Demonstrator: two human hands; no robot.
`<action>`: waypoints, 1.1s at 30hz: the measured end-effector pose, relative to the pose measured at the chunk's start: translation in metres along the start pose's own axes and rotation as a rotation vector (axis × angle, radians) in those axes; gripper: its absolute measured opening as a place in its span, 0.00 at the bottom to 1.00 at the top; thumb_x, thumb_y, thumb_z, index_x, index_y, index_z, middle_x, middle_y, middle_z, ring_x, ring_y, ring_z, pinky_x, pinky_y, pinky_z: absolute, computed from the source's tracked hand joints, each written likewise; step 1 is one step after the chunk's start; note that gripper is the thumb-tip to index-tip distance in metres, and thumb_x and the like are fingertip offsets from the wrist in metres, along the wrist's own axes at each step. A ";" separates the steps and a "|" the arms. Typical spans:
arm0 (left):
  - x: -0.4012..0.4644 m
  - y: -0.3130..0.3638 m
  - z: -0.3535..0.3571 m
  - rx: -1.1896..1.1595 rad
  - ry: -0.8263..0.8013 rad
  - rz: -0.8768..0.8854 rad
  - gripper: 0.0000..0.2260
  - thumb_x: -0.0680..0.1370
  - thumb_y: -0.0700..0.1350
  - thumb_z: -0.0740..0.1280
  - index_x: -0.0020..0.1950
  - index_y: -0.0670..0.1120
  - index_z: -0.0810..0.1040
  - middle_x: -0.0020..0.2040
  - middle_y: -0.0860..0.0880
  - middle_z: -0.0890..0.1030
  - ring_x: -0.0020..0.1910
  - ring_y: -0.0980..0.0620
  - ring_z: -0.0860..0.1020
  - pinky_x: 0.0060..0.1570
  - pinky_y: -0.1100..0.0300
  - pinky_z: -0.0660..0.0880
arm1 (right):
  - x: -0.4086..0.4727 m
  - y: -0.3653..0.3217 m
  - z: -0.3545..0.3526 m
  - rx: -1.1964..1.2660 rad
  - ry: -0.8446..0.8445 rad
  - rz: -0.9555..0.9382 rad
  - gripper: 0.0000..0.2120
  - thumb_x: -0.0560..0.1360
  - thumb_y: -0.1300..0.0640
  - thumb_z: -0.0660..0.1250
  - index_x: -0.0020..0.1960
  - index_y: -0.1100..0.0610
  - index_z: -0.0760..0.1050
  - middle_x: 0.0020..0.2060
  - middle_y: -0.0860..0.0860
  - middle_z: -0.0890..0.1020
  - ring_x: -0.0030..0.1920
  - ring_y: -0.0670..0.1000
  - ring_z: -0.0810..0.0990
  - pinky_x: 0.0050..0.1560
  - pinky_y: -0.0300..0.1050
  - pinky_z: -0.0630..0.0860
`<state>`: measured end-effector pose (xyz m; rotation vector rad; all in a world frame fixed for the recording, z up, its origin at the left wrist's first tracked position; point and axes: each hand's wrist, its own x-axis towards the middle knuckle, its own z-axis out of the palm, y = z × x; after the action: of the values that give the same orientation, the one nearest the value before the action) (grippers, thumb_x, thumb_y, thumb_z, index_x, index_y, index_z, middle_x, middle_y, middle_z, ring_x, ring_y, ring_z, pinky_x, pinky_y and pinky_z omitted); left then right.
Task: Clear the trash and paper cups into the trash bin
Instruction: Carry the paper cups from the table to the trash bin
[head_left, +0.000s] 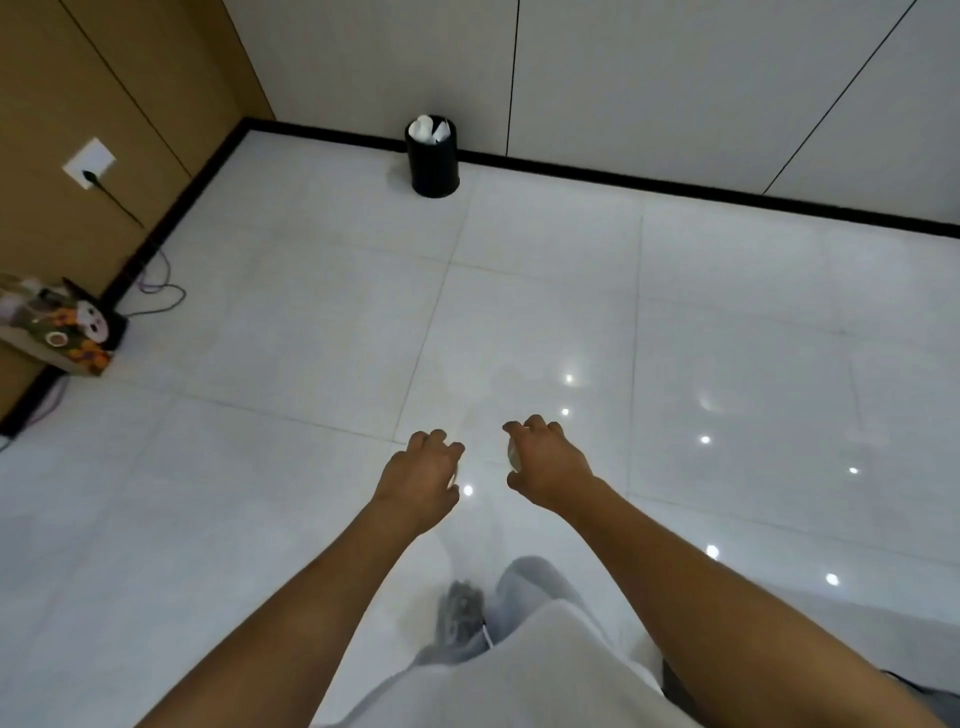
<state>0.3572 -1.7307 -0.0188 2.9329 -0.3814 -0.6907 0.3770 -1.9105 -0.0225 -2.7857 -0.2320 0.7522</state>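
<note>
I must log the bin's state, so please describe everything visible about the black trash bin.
The black trash bin is a small, round, smooth-walled container with no lid. It stands upright on the white tiled floor, against the dark baseboard. White paper cups and crumpled paper fill it to the rim. No hand touches it.

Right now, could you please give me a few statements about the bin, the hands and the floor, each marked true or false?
1. The black trash bin stands on the floor by the white wall. True.
2. The trash bin is empty. False: white cups and paper show at its top.
3. The right hand grips a small whitish object. True.
4. The left hand carries a paper cup. False: no cup shows in it; its fingers curl loosely.
5. A patterned bag lies beside the bin. False: it sits far left, by the brown wall.
</note>
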 end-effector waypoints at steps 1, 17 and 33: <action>0.019 -0.006 -0.009 -0.001 -0.005 0.009 0.19 0.78 0.48 0.62 0.68 0.47 0.67 0.71 0.47 0.64 0.69 0.47 0.63 0.55 0.53 0.73 | 0.018 0.000 -0.009 0.009 0.004 0.009 0.28 0.74 0.55 0.67 0.72 0.54 0.62 0.65 0.55 0.68 0.64 0.57 0.68 0.54 0.51 0.75; 0.386 -0.083 -0.194 -0.108 0.021 -0.063 0.22 0.78 0.47 0.62 0.72 0.48 0.65 0.71 0.47 0.64 0.70 0.47 0.62 0.57 0.51 0.73 | 0.370 0.053 -0.205 0.122 0.051 0.028 0.27 0.73 0.55 0.68 0.70 0.52 0.64 0.64 0.53 0.69 0.63 0.57 0.67 0.46 0.48 0.72; 0.699 -0.224 -0.361 -0.177 0.052 -0.065 0.22 0.77 0.49 0.64 0.71 0.49 0.66 0.68 0.49 0.67 0.68 0.48 0.64 0.56 0.52 0.74 | 0.700 0.042 -0.389 0.153 0.043 0.073 0.33 0.71 0.55 0.68 0.74 0.51 0.61 0.66 0.54 0.68 0.64 0.57 0.67 0.50 0.50 0.75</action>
<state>1.1737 -1.6843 -0.0292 2.7994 -0.2089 -0.6201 1.1782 -1.8750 -0.0395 -2.6742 -0.0627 0.6951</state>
